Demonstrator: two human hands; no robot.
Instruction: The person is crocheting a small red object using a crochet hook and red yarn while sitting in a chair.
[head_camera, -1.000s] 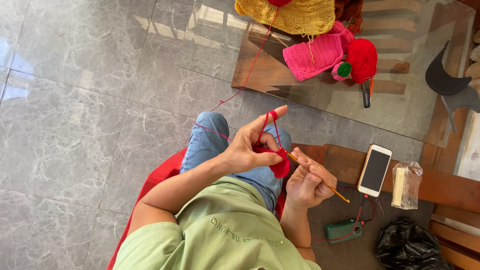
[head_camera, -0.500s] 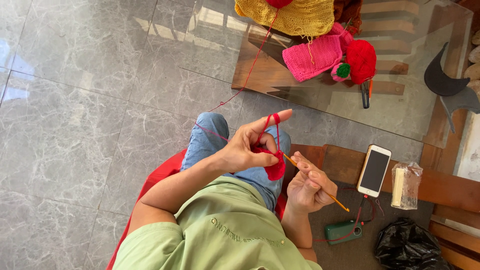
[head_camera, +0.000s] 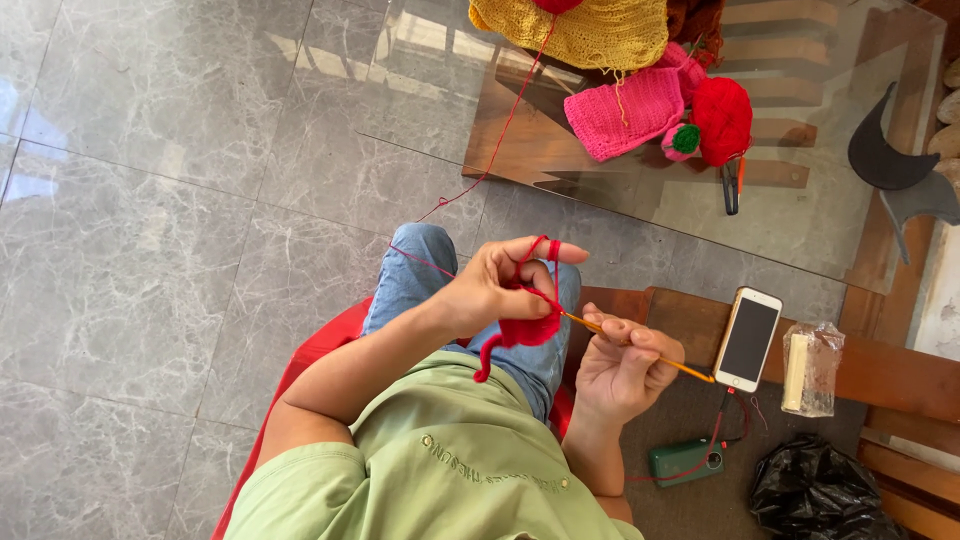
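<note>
Left hand (head_camera: 490, 290) is pinching a small red crochet piece (head_camera: 525, 328) between thumb and fingers, index finger stretched out with red yarn (head_camera: 470, 185) looped over it, likely for tension control. Right hand (head_camera: 625, 365) is closed narrow around a thin orange crochet hook (head_camera: 640, 355), tip pointing left into the red piece, so the 2 hands are meeting over the person's lap. Piece is sitting mid-frame, above the jeans-clad knee (head_camera: 420, 265), a short tail hanging down toward the green shirt (head_camera: 440, 470). Yarn strand is running from the left hand up and away to the glass table (head_camera: 830, 230) at the far side, feeding toward the yellow knitted pile (head_camera: 590, 30). Pink knitted piece (head_camera: 625, 110) and a red ball-shaped item (head_camera: 722, 118) are lying just beside that pile, within reach. On the right, a phone (head_camera: 748, 338) is resting face-up on a wooden bench (head_camera: 900, 365), a clear-wrapped pale stick (head_camera: 810, 368) near it. Near side: small green device (head_camera: 685, 462) and a black plastic bag (head_camera: 810, 490). Person is sitting on a red chair (head_camera: 320, 350).
</note>
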